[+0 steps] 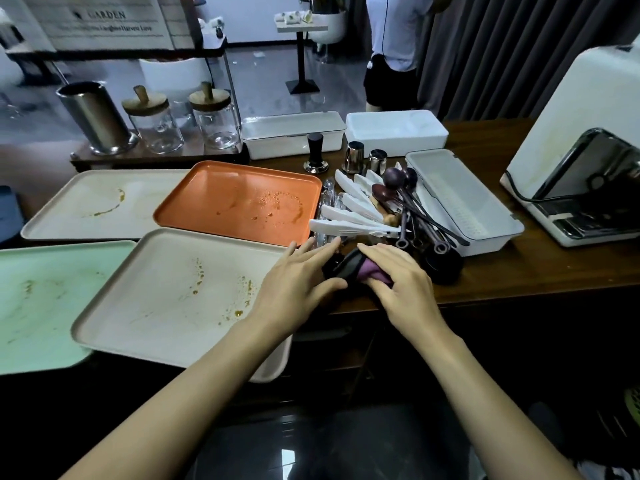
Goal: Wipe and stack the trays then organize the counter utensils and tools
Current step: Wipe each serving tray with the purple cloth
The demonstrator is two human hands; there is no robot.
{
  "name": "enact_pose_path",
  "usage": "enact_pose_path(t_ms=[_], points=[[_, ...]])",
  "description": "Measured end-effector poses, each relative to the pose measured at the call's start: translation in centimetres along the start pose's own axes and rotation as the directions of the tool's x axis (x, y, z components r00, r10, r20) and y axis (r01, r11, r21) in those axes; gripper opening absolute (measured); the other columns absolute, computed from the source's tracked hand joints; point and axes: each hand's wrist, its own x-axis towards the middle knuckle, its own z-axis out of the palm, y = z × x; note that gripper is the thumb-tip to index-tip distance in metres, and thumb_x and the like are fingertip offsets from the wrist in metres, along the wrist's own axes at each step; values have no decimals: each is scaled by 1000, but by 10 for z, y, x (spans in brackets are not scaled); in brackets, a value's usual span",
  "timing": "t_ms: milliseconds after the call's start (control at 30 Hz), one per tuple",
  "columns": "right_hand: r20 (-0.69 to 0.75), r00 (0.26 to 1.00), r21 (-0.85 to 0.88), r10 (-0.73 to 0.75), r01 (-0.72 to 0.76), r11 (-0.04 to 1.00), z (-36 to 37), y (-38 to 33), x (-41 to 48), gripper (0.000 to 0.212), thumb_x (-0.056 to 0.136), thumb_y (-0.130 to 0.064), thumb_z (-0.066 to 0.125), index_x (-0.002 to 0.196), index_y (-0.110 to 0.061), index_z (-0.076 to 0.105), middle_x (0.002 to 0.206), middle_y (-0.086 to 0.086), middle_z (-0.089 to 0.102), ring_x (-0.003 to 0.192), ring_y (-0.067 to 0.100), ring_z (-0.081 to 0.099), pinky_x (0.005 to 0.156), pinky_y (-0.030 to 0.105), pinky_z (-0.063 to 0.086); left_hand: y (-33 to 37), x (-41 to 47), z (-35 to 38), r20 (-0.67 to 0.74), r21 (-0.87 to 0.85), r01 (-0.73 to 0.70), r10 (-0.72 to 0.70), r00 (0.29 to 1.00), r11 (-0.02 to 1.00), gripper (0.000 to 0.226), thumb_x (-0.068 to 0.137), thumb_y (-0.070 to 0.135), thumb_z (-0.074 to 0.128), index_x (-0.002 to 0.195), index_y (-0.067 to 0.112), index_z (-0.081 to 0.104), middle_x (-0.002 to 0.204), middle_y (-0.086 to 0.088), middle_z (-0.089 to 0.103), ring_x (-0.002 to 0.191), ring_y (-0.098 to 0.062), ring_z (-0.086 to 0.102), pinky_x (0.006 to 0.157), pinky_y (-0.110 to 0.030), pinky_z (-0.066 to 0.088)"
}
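A café: a wooden counter (519, 271) carries stained plastic serving trays (242, 188), a black-handled coffee tamper (316, 154), steel milk jugs (354, 156) and a white espresso machine (571, 150).

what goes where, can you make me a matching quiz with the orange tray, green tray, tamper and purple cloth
1 orange tray
2 green tray
3 tamper
4 purple cloth

a under the right hand
b nearest, far left
c upright before the white lidded box
d just left of the utensil pile

Pairs: 1-d, 2-b, 3-c, 4-a
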Motion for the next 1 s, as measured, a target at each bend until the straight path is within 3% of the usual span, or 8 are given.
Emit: enact_pose_path(t_ms=[167, 333, 400, 567, 700, 800, 933, 1000], points=[[-55, 991, 50, -124, 127, 991, -5, -44, 28, 58, 84, -3, 74, 138, -21, 61, 127, -8, 66, 126, 9, 53, 109, 28, 40, 1, -18, -36, -174, -132, 79, -101, 980, 988, 69, 90, 68, 57, 153, 50, 35, 142, 14, 61, 125, -11, 57, 92, -30, 48], [-21, 965, 107, -262, 263, 959, 32, -101, 59, 53, 91, -15, 71, 142, -24, 57, 121, -5, 69, 115, 18, 59, 100, 32, 46, -19, -47, -80, -279, -290, 145, -228, 933, 946, 62, 92, 60, 55, 151, 51, 38, 116, 20, 73, 114, 2, 64, 90, -23, 49], [5, 955, 147, -297, 293, 945, 55, -128, 66, 53, 92, -24, 70, 144, -27, 55, 119, -5, 70, 112, 17, 60, 95, 28, 46, -33, -60, -97, -330, -384, 176, -313, 891, 906, 56, 95, 57, 57, 149, 51, 41, 104, 13, 75, 102, -8, 70, 79, -25, 51], [89, 913, 307, -398, 355, 883, 120, -194, 79, 58, 88, -32, 75, 142, -30, 56, 111, -5, 73, 101, 13, 61, 84, 18, 41, -71, -95, -142, -377, -711, 146, -549, 746, 688, 45, 104, 20, 56, 144, 40, 49, 116, 14, 73, 103, -12, 72, 84, -35, 61], [240, 851, 517, -468, 296, 803, 173, -235, 84, 68, 90, -40, 69, 149, -44, 37, 114, -4, 70, 103, 17, 61, 93, 27, 47, -102, -122, -181, -369, -862, 49, -689, 623, 505, 43, 105, 9, 50, 145, 24, 51, 104, 9, 77, 92, -11, 74, 73, -27, 60], [321, 783, 661, -533, 218, 718, 207, -262, 87, 62, 94, -42, 63, 150, -50, 35, 133, -12, 61, 125, 16, 56, 109, 41, 43, -130, -142, -205, -360, -901, 7, -759, 543, 433, 35, 105, 12, 51, 137, 26, 57, 98, 2, 76, 80, -10, 73, 66, -23, 58], [370, 711, 703, -598, 207, 681, 239, -298, 96, 55, 98, -34, 58, 149, -42, 39, 146, -13, 46, 137, -4, 38, 114, 20, 29, -172, -164, -231, -322, -926, -7, -781, 535, 377, 34, 105, 16, 52, 137, 25, 60, 109, 3, 76, 92, -15, 72, 73, -28, 60], [407, 675, 694, -615, 209, 689, 254, -314, 103, 54, 99, -29, 59, 150, -36, 42, 151, -6, 43, 141, -3, 35, 114, 16, 26, -193, -172, -244, -297, -932, 9, -776, 556, 363, 33, 105, 17, 52, 136, 26, 60, 113, 2, 75, 97, -17, 71, 79, -33, 62]])
